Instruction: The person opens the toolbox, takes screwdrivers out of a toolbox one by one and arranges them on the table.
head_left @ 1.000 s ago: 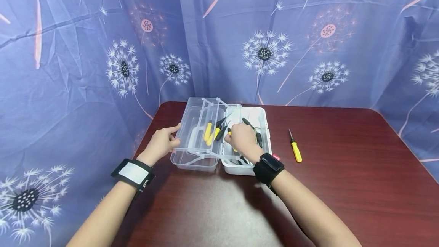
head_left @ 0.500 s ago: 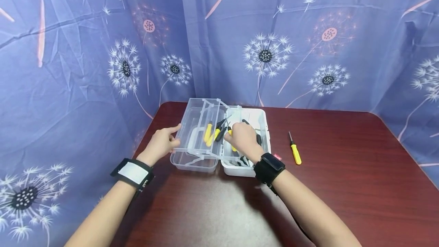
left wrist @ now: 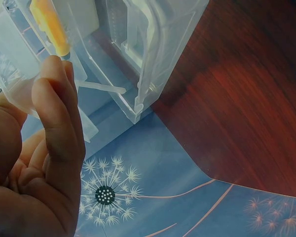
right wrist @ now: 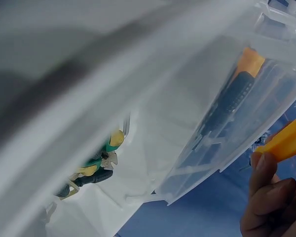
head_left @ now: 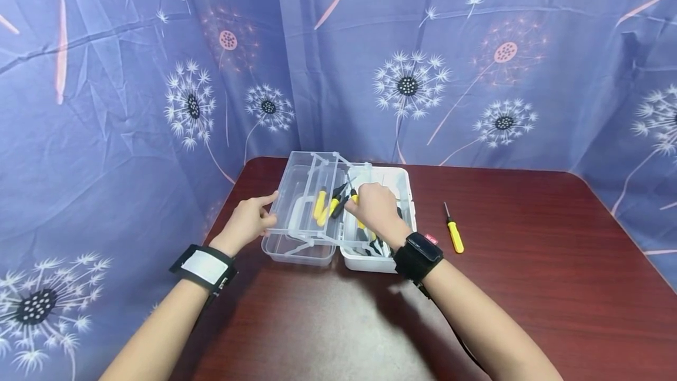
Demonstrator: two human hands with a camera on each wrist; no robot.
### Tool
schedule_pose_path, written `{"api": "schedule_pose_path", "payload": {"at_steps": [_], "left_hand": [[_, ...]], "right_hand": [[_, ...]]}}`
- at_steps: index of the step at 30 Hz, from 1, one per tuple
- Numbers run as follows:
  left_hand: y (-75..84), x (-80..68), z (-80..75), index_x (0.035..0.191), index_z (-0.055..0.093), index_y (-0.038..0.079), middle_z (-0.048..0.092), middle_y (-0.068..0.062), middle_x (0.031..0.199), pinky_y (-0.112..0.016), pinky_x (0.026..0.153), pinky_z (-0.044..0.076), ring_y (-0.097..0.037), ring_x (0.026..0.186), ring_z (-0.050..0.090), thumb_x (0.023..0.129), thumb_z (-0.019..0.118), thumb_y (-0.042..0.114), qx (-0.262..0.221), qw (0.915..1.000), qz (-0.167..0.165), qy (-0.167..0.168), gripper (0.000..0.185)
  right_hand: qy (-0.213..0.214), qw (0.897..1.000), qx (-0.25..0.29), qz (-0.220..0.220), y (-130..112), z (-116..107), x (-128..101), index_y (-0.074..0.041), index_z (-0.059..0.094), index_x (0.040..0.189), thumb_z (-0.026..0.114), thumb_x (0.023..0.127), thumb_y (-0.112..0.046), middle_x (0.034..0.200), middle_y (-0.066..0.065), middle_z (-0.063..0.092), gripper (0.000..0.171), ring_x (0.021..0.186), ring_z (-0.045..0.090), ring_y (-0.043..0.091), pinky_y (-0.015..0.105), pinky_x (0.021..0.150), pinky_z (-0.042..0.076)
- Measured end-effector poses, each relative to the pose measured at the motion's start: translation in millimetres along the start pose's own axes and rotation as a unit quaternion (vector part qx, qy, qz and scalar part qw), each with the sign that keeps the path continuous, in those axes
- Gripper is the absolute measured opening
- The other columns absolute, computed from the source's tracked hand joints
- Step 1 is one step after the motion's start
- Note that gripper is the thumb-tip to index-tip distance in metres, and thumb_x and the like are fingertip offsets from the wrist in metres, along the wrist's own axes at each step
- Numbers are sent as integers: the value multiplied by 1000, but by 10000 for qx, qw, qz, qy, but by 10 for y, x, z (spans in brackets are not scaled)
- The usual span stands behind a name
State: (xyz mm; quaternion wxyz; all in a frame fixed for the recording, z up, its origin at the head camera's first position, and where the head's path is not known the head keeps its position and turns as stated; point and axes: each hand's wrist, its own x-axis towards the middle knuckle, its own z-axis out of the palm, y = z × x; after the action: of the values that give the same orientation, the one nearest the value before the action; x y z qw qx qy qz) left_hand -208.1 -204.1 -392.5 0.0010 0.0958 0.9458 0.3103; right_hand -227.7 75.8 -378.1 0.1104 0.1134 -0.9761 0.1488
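Note:
My left hand [head_left: 245, 219] pinches the left edge of the clear plastic tray [head_left: 288, 193], which is folded out over the open clear lid [head_left: 304, 256] of a toolbox. My right hand [head_left: 376, 210] is over the white toolbox base [head_left: 370, 263]. Its thumb and fingers pinch a screwdriver by its yellow handle [right wrist: 286, 140], whose dark shaft points away in the head view. Several yellow-and-black screwdrivers [head_left: 321, 203] lie in the tray section between the hands. Pliers with green-and-yellow grips [right wrist: 101, 158] lie in the base, partly hidden behind its wall in the right wrist view.
Another yellow-handled screwdriver [head_left: 455, 237] lies on the dark red table [head_left: 518, 269] to the right of the toolbox. A blue curtain with dandelion prints [head_left: 338, 75] hangs behind and to the left of the table.
My right hand has risen slightly with the screwdriver and shifted over the black-handled tools in the base. My left hand stays on the tray, and the toolbox has not moved.

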Motion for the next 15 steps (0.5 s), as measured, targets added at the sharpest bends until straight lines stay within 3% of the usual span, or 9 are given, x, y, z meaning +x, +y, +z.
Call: {"api": "schedule_pose_path", "payload": {"at_steps": [15], "left_hand": [[5, 2, -4, 143, 44, 10, 62, -6, 60, -23, 48, 44, -8, 46, 59, 84, 60, 8, 17, 10000, 8, 53, 61]], "right_hand": [[22, 9997, -124, 200, 225, -16, -11, -19, 31, 47, 58, 81, -29, 49, -6, 25, 45, 47, 36, 15, 29, 40, 29]]}}
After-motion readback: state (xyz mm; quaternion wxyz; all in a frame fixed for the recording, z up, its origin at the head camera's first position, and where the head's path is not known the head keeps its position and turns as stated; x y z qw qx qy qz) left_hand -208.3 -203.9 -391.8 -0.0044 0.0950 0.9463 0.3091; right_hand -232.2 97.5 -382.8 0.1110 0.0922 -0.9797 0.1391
